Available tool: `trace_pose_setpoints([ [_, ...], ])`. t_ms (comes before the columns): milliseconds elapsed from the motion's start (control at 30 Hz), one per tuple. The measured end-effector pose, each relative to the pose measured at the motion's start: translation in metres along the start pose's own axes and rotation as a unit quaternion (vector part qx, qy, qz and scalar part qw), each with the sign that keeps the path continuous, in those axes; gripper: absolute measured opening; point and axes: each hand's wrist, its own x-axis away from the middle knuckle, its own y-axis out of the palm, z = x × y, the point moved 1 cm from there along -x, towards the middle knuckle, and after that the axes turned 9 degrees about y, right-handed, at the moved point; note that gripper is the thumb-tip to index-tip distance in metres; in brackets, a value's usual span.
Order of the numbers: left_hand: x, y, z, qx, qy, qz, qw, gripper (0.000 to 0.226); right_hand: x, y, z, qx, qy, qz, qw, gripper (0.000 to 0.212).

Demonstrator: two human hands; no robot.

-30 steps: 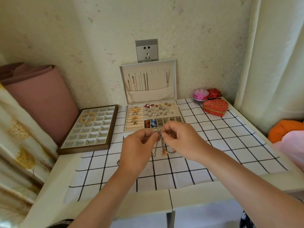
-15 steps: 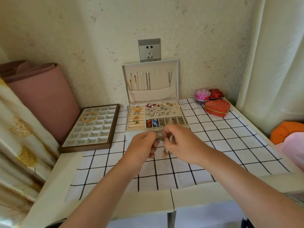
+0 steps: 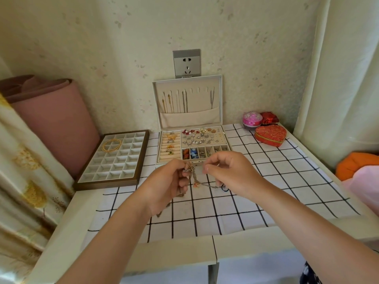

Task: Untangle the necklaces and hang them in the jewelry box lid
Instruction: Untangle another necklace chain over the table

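2 hands are hovering above the checked cloth on the bench, just in front of the open jewelry box. The left hand is pinching the tangled necklaces at the knot. The right hand is curling its fingers around a trailing strand. Several chains are hanging in the upright lid.

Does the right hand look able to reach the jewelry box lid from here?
Probably yes: the lid stands open just beyond the right hand, with nothing tall in between, though that hand is busy holding the necklaces.
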Motion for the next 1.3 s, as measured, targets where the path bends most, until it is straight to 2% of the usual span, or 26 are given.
trace_pose_setpoints([
  [133,0.001,0.005,-0.006,-0.032,-0.006,-0.031,0.999,0.023,0.0,0.01,0.0,-0.014,0.009,-0.032,0.999,0.019],
  [233,0.002,0.004,-0.007,-0.044,-0.018,-0.019,0.999,0.015,-0.002,0.01,0.003,-0.001,0.006,-0.002,1.0,0.012],
  [367,0.0,0.002,-0.007,-0.004,-0.066,-0.01,0.998,0.023,0.0,0.011,0.002,0.011,0.0,-0.03,1.0,0.011],
  [467,-0.002,0.002,-0.009,-0.063,-0.074,0.022,0.995,0.022,0.001,0.012,0.004,0.04,-0.021,-0.024,0.999,0.008],
  [600,-0.002,-0.001,-0.011,-0.101,-0.06,0.061,0.991,0.018,0.001,0.006,0.004,0.136,-0.047,-0.001,0.99,0.01],
  [767,0.0,0.0,-0.013,-0.194,0.0,0.073,0.978,0.018,0.002,0.009,0.0,0.282,-0.109,-0.02,0.953,0.016],
  [933,-0.002,-0.003,-0.008,-0.363,0.106,0.08,0.922,0.009,0.002,0.01,0.005,0.299,-0.101,-0.003,0.949,0.015],
  [1067,0.003,-0.004,-0.009,-0.537,0.098,0.093,0.833,0.005,0.003,0.015,0.007,0.271,-0.085,-0.029,0.958,0.009],
  [1133,0.004,0.0,-0.011,-0.569,0.088,0.105,0.811,0.009,0.004,0.018,0.005,0.235,-0.073,-0.046,0.968,0.003],
  [1167,0.001,0.0,-0.013,-0.545,0.07,0.11,0.828,0.012,0.004,0.018,0.004,0.225,-0.066,-0.051,0.971,0.006],
  [1200,-0.003,0.001,-0.013,-0.476,0.035,0.134,0.868,0.013,0.005,0.017,0.004,0.222,-0.059,-0.056,0.972,0.009],
  [1233,-0.004,0.002,-0.009,-0.374,-0.019,0.165,0.912,0.014,0.005,0.015,0.004,0.224,-0.055,-0.061,0.971,0.012],
  [1300,-0.002,-0.003,-0.002,-0.171,-0.076,0.195,0.963,0.017,0.003,0.009,0.008,0.244,-0.045,-0.064,0.967,0.019],
])
